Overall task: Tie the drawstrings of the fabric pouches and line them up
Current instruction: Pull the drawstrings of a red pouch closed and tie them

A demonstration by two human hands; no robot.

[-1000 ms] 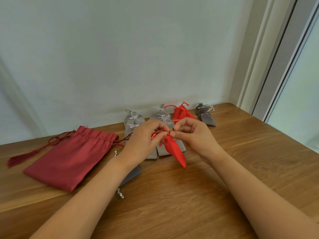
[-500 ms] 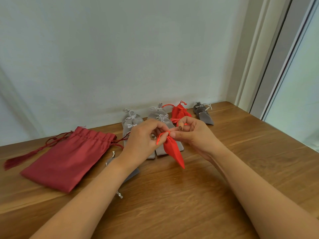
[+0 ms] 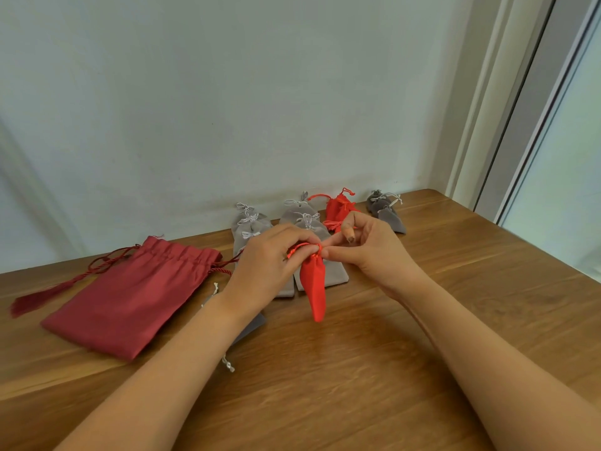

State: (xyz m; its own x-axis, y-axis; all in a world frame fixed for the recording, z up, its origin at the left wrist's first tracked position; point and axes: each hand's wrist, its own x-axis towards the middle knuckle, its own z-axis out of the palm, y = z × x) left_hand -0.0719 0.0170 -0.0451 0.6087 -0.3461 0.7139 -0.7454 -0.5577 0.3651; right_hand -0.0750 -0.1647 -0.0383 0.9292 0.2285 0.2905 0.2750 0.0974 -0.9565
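Head view: left hand (image 3: 273, 255), right hand (image 3: 374, 252) grips pinch drawstring (image 3: 300, 246); red pouch (image 3: 313, 284) hangs just below, between them.

No text, label, brand, number or sign can be read anywhere in view.
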